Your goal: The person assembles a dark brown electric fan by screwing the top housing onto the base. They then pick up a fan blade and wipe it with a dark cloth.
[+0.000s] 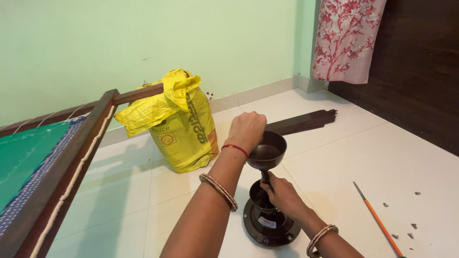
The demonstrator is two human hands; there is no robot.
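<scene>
— On the floor tiles, where does the dark brown fan assembly (268, 191) stand?
— Upright, long axis vertical. Left hand (246, 130) has its grip closed over the upper cup's (267, 152) rim; right hand (282, 193) is wrapped around the rod (264, 176) below, nearer the round base (270, 227).

Dark brown fan motor assembly (270, 224) upright on white floor, cup-shaped canopy (267, 152) atop rod.

At the bottom right of the frame the orange-handled screwdriver (377, 220) runs off the edge, the right hand (283, 195) hides the brown rod, and the scattered screws (411, 225) are too small to make out.
</scene>
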